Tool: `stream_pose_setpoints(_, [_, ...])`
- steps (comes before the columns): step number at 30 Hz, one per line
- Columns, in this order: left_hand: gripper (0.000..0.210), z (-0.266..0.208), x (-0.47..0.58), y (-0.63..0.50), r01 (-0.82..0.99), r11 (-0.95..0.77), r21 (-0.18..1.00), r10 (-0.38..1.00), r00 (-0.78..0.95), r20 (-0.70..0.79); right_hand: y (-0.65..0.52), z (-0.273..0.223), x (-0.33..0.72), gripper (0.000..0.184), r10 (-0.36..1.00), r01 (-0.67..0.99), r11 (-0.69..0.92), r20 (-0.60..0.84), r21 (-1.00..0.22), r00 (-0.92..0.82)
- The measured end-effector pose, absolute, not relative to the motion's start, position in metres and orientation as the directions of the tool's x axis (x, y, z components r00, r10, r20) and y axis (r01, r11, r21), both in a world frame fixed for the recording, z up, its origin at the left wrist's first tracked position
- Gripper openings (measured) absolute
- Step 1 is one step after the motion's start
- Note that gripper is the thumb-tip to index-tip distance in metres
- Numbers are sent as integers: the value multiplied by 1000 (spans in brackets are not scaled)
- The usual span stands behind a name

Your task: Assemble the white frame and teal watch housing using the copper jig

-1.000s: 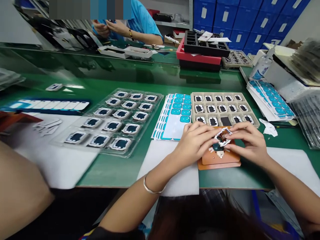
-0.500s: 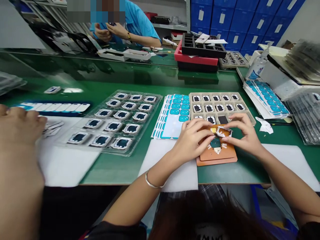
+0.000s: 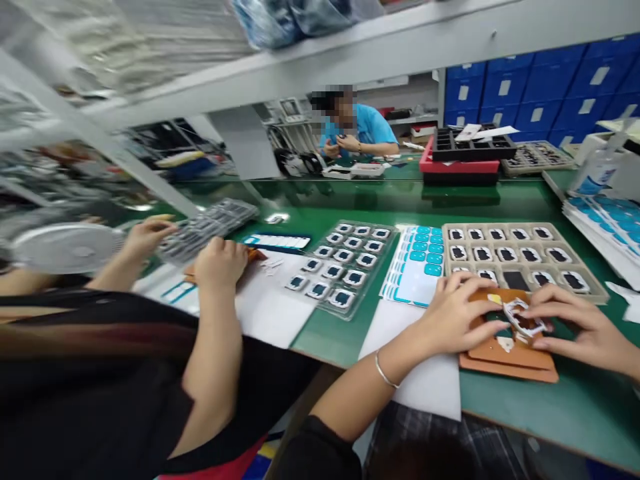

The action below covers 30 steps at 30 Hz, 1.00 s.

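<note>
Left hand point(image 3: 457, 317): resting on the orange fixture point(image 3: 505, 350), fingers curled, fingertips pinching the small white frame point(image 3: 523, 319).
Right hand point(image 3: 583, 327): pinching the frame's other side.
Frame: sitting just over the fixture, on the green surface point(image 3: 550, 407).
Beige tray point(image 3: 520, 257): lying just behind.

2 hands on 1 orange block point(image 3: 505, 357): left hand point(image 3: 453, 320), right hand point(image 3: 583, 330). 1 small white frame point(image 3: 523, 319) between them. 1 tan tray point(image 3: 520, 257) w/ 3 rows of 5 pockets. 1 clear tray point(image 3: 345, 267) w/ 12 parts, 4 rows of 3. 2 other people: 1 beside, 1 far across the table.
</note>
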State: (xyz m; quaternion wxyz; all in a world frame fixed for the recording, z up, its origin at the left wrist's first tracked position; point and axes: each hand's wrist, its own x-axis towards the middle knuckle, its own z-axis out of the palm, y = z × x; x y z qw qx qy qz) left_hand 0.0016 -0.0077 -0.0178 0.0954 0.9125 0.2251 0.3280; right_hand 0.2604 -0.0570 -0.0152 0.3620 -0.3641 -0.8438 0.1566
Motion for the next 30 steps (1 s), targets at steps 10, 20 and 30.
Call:
stream_pose_setpoints(10, [33, -11, -1, -7, 372, -901, 224, 434, 744, 508, -45, -20, 284, 28, 733, 531, 676, 396, -511, -553])
stream_pose_setpoints(20, [24, -9, -5, -6, 322, -892, 316, 450, 685, 572, -52, -4, 271, 23, 685, 534, 726, 523, -432, -507])
stream_pose_setpoints(30, [87, 0, -12, -8, 333, -859, 389, 505, 674, 539, -63, 6, 246, 22, 680, 609, 707, 585, -360, -442])
